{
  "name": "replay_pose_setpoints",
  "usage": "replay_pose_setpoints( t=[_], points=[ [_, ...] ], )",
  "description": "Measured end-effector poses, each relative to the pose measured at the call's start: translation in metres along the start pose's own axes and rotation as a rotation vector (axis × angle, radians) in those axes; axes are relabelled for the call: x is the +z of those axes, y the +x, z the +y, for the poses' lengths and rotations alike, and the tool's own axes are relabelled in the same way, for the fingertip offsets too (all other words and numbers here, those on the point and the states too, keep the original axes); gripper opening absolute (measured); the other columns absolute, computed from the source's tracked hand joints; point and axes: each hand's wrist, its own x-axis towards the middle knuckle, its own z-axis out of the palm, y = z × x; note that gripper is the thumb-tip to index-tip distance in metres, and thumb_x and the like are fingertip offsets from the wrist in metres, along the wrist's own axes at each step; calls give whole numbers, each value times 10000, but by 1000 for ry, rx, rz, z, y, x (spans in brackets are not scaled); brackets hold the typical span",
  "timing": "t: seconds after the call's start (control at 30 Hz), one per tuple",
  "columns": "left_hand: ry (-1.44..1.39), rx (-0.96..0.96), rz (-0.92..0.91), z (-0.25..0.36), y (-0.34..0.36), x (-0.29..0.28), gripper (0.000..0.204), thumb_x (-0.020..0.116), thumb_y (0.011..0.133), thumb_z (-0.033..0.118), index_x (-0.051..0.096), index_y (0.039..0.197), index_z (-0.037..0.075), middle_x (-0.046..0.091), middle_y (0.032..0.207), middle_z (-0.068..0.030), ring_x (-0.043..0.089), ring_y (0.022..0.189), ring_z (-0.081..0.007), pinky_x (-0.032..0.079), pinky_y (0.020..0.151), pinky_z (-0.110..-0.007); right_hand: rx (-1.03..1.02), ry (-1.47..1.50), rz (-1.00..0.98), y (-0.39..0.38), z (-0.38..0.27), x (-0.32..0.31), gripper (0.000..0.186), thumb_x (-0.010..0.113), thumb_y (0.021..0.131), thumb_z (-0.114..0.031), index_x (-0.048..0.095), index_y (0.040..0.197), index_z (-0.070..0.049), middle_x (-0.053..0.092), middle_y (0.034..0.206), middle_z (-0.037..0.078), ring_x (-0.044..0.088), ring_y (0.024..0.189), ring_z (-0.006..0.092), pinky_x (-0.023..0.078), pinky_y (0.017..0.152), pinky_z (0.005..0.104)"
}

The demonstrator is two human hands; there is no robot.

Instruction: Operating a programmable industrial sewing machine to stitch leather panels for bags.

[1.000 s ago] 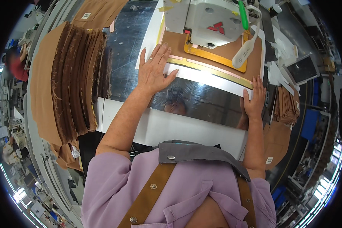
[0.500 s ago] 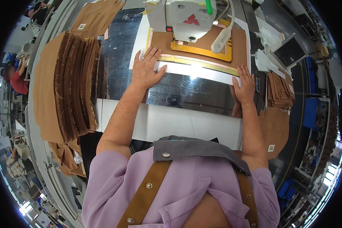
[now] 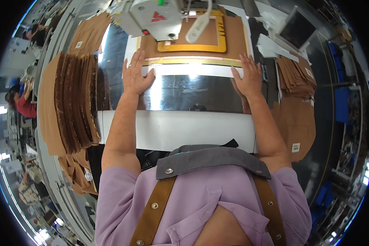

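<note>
1. Nearest the viewer, a person in a lilac shirt [image 3: 200,205] with a grey collar and brown straps leans over a work table, both bare forearms stretched forward.
2. Just behind the wrists runs the white front edge of the table [image 3: 176,131], and past it a shiny metal plate [image 3: 192,92] that mirrors the light between the two hands.
3. The left hand [image 3: 136,76] lies flat, palm down, fingers [image 3: 132,61] slightly spread and gripping nothing; the fingertips press on the near left edge of a white board [image 3: 192,70].
4. The right hand [image 3: 248,78] lies flat the same way, fingers [image 3: 250,63] apart and closed on nothing, resting on the near right end of that board.
5. The board spans the gap between both hands, lying flat on the metal plate; right beyond the fingertips it carries a brown panel [image 3: 233,37] edged with a yellow strip [image 3: 192,60].
6. Further past the fingertips a yellow frame [image 3: 221,41] sits on the brown panel, under the white head of a sewing machine [image 3: 151,18].
7. Well to the left of the left hand's fingers stands a fanned stack of brown cut pieces [image 3: 69,106].
8. Off to the right of the right hand's fingers lies a smaller brown pile [image 3: 297,78], with a small screen [image 3: 295,26] beyond it.
</note>
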Motion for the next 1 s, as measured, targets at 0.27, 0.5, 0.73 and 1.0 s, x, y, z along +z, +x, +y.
replay_pose_setpoints(
  t=[0.27,0.5,0.73,1.0],
  points=[
    [43,22,-37,-12,0,10,664,632,891,397,538,1474,94,561,1506,-119,470,1442,-284,227,1238,-502,55,-51,-12,-2,-1,-4,629,536,989,-545,583,1440,-109,531,1537,119,423,1473,340,213,1220,629],
    [21,47,-35,-7,-2,8,662,617,895,384,524,1491,112,540,1528,-114,443,1464,-289,229,1236,-512,120,-37,-75,-9,-4,-11,639,509,1004,-534,555,1463,-92,475,1578,129,391,1494,326,211,1223,628],
    [55,5,-113,-9,-2,9,657,591,910,395,511,1505,127,525,1544,-102,417,1486,-277,205,1250,-514,99,-48,-96,-5,-3,-10,629,516,1020,-485,520,1466,-41,466,1578,119,351,1514,295,206,1227,622],
    [32,-6,-127,-12,-1,7,662,584,915,396,513,1495,85,532,1535,-123,418,1486,-277,204,1245,-503,143,-53,-171,-2,-9,-14,651,476,1039,-494,453,1519,-54,442,1587,110,324,1525,286,185,1247,605]
  ],
)
